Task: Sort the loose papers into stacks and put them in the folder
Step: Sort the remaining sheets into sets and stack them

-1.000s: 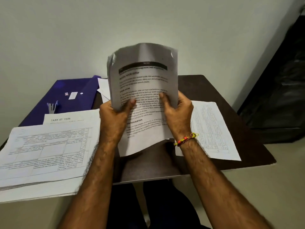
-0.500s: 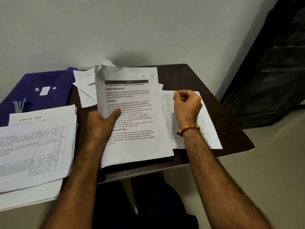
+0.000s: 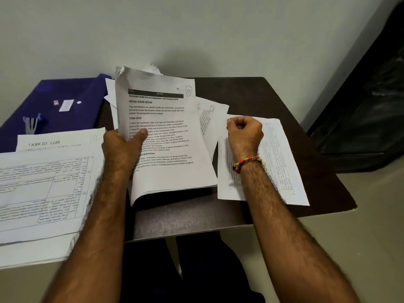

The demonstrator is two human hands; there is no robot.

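Plain pale walls close in behind a small dark brown table [image 3: 273,99], and everything worth watching sits on it. I'll place things by the sheaf of white printed sheets headed "INITIAL SCENE SETUP" [image 3: 161,136] in the middle.

Far left of that sheaf and toward the wall lies the purple plastic folder [image 3: 54,101], shut flat and out of the working area, presumably kept aside until the sorting is done. Nearer the person, left of the sheaf, a thick stack of white table-printed pages [image 3: 43,189] overhangs the table edge, with a sheet marked "TASK ID: 1228" [image 3: 59,141] poking out at its far side; it looks like one finished pile.

The left hand [image 3: 122,147] pinches the sheaf at its left edge, thumb on the print, fingers hidden underneath, tilting it up off the table so its heading can be read. Behind it and just to its right, a few loose white pages [image 3: 209,114] lie fanned, apparently not yet sorted.

Right of the sheaf, the right hand [image 3: 244,134] is curled into a loose fist, holding nothing, resting over a flat white sheet of small print [image 3: 282,162]. I'd guess that sheet starts another pile.
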